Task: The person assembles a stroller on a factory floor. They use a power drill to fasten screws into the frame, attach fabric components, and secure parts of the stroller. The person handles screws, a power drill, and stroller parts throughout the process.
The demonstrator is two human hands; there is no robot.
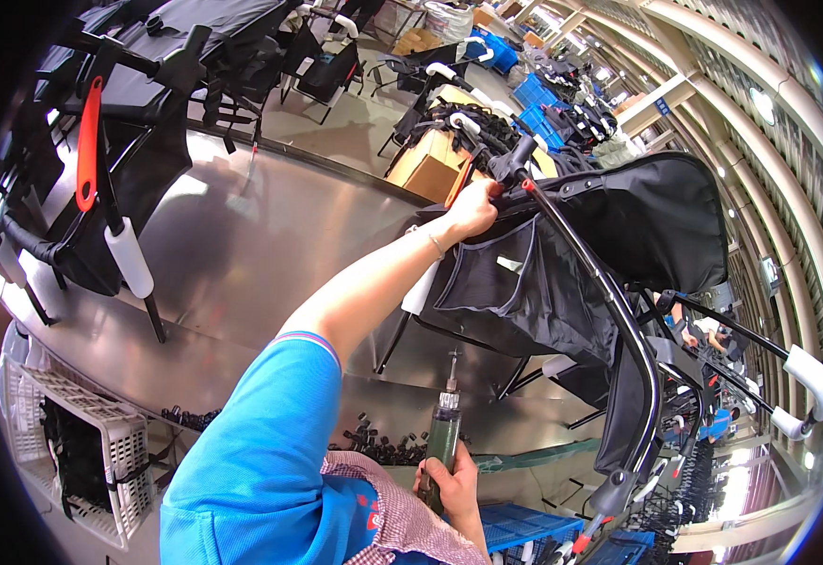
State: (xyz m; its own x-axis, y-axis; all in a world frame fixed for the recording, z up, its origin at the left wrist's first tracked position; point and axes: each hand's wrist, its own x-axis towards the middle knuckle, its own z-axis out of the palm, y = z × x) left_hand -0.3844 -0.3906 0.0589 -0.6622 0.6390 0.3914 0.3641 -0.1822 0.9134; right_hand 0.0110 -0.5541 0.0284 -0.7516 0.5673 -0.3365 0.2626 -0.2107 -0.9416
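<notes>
Head view shows the right grip (451,482) wrapped around a power screwdriver (445,438), with the thin bit pointing away from the fingers. Above it, the left grip (473,208) is bent against the black plastic joint (513,164) of a stroller frame (602,271); its fingertips are hidden, so how firmly it closes I cannot tell. The frame extends to the right of this grip, above the metal tabletop (232,268). Its tube seems stiff, smooth and perhaps slippery, so the joint should be the surer place to hold. Right of the left grip, the black canopy (661,221) looks soft and would probably fold under pulling. The screwdriver is likely rather heavy, best held around its body. Its lower end is covered by the right grip; the frame's far side is hard to make out.
</notes>
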